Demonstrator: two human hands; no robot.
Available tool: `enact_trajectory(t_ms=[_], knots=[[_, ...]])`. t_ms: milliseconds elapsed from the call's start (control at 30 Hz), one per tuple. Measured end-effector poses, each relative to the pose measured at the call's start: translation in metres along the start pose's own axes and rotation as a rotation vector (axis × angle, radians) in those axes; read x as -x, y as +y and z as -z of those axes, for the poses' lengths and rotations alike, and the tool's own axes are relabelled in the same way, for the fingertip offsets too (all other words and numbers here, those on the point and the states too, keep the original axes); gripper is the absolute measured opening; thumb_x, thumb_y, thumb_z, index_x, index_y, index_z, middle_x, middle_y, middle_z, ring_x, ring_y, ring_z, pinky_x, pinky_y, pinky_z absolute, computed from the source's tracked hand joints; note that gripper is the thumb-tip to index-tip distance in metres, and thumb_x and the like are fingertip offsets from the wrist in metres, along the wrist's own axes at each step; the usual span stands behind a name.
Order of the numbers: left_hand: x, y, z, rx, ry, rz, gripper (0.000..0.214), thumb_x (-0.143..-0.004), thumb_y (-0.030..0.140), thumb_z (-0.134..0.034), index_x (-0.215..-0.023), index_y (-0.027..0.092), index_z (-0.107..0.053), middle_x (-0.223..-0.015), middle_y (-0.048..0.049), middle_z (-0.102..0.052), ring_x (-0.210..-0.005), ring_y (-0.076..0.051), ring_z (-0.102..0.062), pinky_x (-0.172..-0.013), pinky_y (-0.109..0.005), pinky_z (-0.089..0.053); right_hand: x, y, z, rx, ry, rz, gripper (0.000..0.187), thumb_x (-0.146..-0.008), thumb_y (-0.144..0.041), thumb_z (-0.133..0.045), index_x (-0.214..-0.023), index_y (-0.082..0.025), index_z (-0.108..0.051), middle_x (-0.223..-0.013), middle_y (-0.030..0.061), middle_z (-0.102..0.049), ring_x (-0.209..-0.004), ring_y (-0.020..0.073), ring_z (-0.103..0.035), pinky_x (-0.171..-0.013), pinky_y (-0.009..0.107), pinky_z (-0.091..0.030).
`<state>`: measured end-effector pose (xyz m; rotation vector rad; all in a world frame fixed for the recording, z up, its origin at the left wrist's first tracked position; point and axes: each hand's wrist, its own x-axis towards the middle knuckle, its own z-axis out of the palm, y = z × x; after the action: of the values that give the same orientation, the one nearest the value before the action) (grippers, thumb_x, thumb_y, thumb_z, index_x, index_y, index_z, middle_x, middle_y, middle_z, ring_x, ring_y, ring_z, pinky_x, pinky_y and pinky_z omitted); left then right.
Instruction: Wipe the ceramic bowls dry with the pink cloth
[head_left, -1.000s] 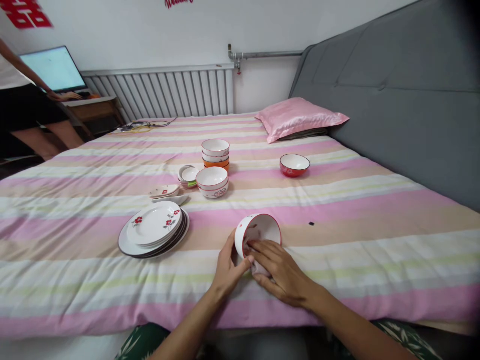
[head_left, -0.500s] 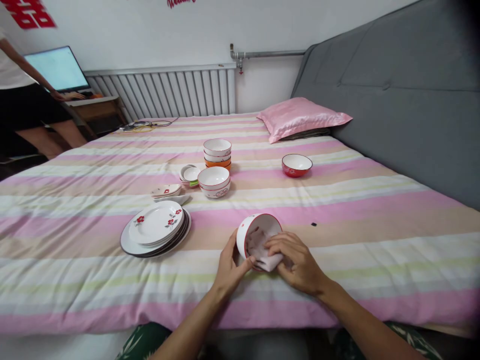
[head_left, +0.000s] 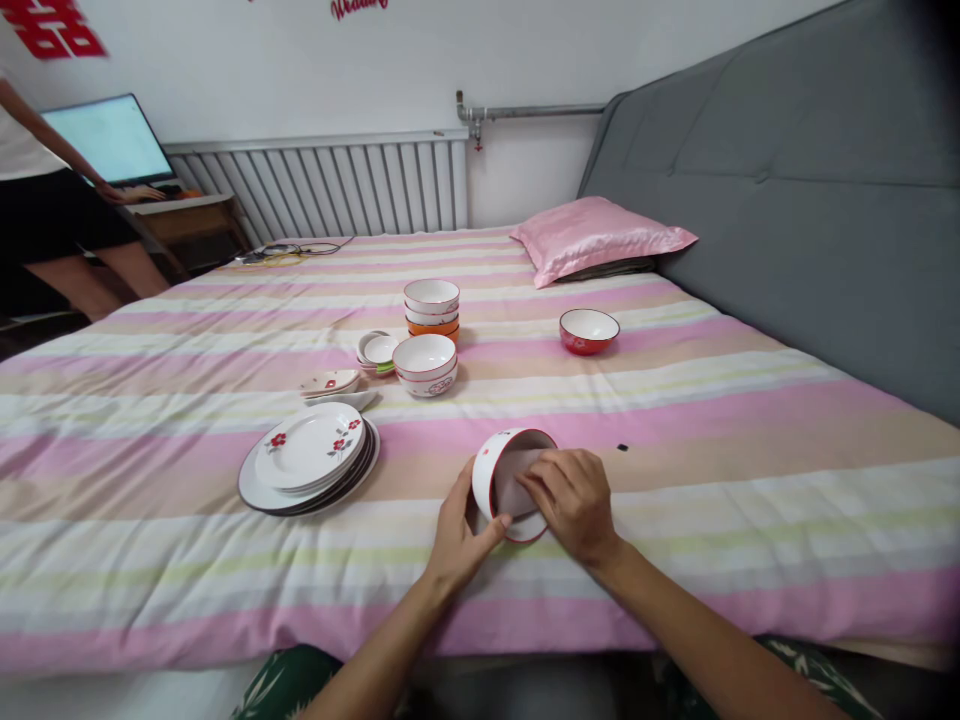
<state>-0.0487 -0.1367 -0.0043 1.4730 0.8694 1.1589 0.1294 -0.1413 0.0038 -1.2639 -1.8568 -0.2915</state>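
Observation:
My left hand [head_left: 461, 530] grips the near left side of a white bowl [head_left: 486, 470] with a red rim, its thumb over the edge. The bowl is tilted on the bed, its mouth turned toward my right hand. My right hand [head_left: 574, 500] pinches a pale folded cloth [head_left: 512, 483] and presses it inside the bowl. Part of the cloth is hidden by the fingers and the bowl wall. Left of the bowl lies a stack of plates [head_left: 307, 450] with red flowers. Beyond it stand two nested white bowls [head_left: 425, 368].
A taller bowl stack [head_left: 432, 310], small dishes [head_left: 377, 350] and spoon-like dishes [head_left: 331, 383] stand farther back. One red bowl [head_left: 589, 332] sits to the right, near a pink pillow [head_left: 600, 240]. A small black piece [head_left: 622, 447] lies on the striped bedspread. A person [head_left: 60, 200] stands at far left.
My right hand has turned and shifted slightly left, pushing the cloth deeper into the bowl, so the lower inner rim now shows. My left hand keeps its hold.

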Motion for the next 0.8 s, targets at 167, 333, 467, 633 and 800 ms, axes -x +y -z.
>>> enact_trajectory(t_ms=[167, 333, 467, 633, 800], knots=[[0.0, -0.001, 0.001, 0.014, -0.019, 0.002, 0.067, -0.077, 0.032, -0.07, -0.137, 0.019, -0.043, -0.143, -0.0124, -0.045, -0.133, -0.032, -0.039, -0.112, -0.043, -0.029, 0.01, -0.011, 0.005, -0.13, -0.257, 0.062, 0.036, -0.092, -0.033, -0.049, -0.122, -0.017, -0.057, -0.119, 0.0121, -0.063, -0.111, 0.0276, -0.055, -0.096, 0.046, -0.044], [0.0, -0.001, 0.0, 0.023, -0.029, 0.001, 0.068, -0.077, 0.031, -0.07, -0.138, 0.018, -0.042, -0.144, -0.0122, -0.043, -0.135, -0.03, -0.037, -0.114, -0.043, -0.027, 0.016, -0.007, -0.001, -0.138, -0.399, 0.033, 0.048, -0.093, -0.038, -0.047, -0.134, -0.014, -0.048, -0.136, 0.0157, -0.051, -0.128, 0.0294, -0.044, -0.105, 0.049, -0.039], [0.001, -0.004, -0.001, -0.024, -0.034, -0.039, 0.069, -0.077, 0.032, -0.069, -0.138, 0.017, -0.04, -0.143, -0.0134, -0.044, -0.134, -0.031, -0.038, -0.113, -0.045, -0.028, 0.01, 0.001, -0.002, -0.166, -0.456, 0.017, 0.047, -0.088, -0.026, -0.052, -0.133, -0.014, -0.048, -0.135, 0.0153, -0.051, -0.125, 0.0289, -0.046, -0.104, 0.047, -0.041], [0.0, -0.006, -0.001, -0.131, -0.022, -0.095, 0.071, -0.075, 0.036, -0.069, -0.137, 0.016, -0.041, -0.141, -0.0142, -0.046, -0.131, -0.034, -0.04, -0.111, -0.049, -0.03, 0.004, 0.001, 0.002, -0.214, -0.512, -0.051, 0.051, -0.078, -0.007, -0.047, -0.127, -0.017, -0.052, -0.121, 0.0114, -0.06, -0.11, 0.0261, -0.057, -0.091, 0.042, -0.05], [0.0, -0.004, -0.001, -0.175, -0.011, -0.086, 0.069, -0.077, 0.036, -0.067, -0.137, 0.017, -0.04, -0.14, -0.0135, -0.047, -0.13, -0.033, -0.042, -0.109, -0.049, -0.033, 0.004, 0.002, 0.0, -0.419, -0.44, 0.047, 0.042, -0.078, -0.004, -0.049, -0.112, -0.022, -0.063, -0.1, 0.0045, -0.069, -0.089, 0.0186, -0.062, -0.078, 0.032, -0.052]])
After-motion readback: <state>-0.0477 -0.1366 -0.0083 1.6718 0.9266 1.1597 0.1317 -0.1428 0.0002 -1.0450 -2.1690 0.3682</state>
